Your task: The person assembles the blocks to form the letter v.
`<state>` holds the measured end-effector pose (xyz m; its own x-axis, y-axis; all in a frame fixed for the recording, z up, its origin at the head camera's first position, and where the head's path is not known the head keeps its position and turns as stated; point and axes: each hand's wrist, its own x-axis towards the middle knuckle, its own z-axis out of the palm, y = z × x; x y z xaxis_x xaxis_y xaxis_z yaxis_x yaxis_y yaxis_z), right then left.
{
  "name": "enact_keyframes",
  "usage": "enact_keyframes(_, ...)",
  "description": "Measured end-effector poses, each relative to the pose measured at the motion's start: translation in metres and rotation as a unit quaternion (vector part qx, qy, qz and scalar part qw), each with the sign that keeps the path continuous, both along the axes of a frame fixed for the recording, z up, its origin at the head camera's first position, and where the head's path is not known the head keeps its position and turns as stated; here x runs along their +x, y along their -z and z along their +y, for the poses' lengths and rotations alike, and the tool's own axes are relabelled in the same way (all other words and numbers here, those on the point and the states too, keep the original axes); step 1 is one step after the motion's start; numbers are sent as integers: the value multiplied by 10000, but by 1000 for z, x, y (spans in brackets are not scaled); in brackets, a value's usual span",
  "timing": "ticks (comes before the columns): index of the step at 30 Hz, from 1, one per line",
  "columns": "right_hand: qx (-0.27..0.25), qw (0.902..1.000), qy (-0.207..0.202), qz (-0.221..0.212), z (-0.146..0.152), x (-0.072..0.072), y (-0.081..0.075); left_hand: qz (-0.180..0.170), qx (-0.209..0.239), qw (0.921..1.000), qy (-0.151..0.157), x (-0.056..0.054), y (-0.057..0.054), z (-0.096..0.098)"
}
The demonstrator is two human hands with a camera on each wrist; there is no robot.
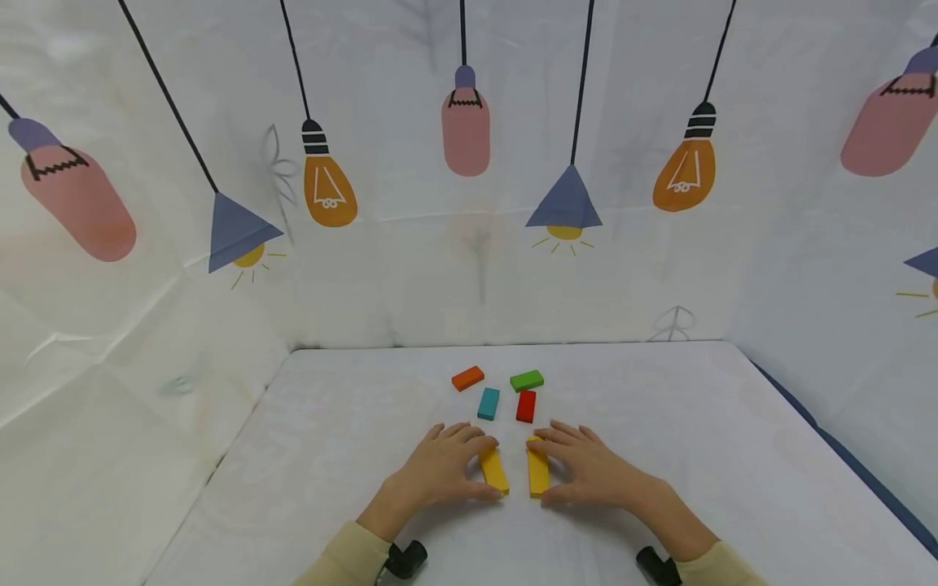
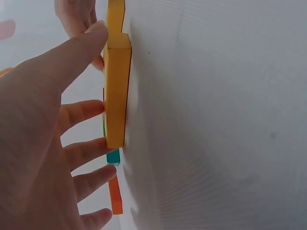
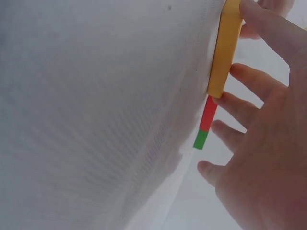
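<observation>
A person's two hands, in pale yellow sleeves (image 1: 348, 557), reach over a white table (image 1: 366, 391); I take the red block (image 1: 526, 406), a small smooth oblong, as the landmark. Nearer the person than the red block and to its left, the left hand (image 1: 450, 465) grips the left yellow block (image 1: 494, 470) lengthwise, thumb at the near end, fingers at the far end. Nearer the person and almost in line with the red block, the right hand (image 1: 593, 468) grips the right yellow block (image 1: 538, 472) the same way. Both yellow blocks are longer, slim and square-edged. Left of the red block, a little apart, sits a teal block (image 1: 488, 404); a green block (image 1: 527, 381) is just beyond it, and an orange block (image 1: 467, 378) beyond and to the left. All are plain-coloured; I cannot tell wood from plastic. The tabletop is pale and matte. Well beyond the red block hangs a creased white sheet (image 1: 410, 285), printed with orange bulbs (image 1: 331, 191), pink bulbs (image 1: 466, 134) and blue cone-shaded lamps (image 1: 564, 199) on black cords.
</observation>
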<state>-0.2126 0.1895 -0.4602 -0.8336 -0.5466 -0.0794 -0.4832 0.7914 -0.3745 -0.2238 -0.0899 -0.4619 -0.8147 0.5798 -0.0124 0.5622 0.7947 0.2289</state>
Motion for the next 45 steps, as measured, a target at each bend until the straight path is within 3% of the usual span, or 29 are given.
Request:
enact_keyframes(21, 72, 9999, 82, 38, -2, 0, 1, 14, 103, 9999, -89, -1, 5, 3)
enact_keyframes(45, -8, 9998, 178, -21, -2, -3, 1, 329, 32, 9995, -20, -2, 3, 5)
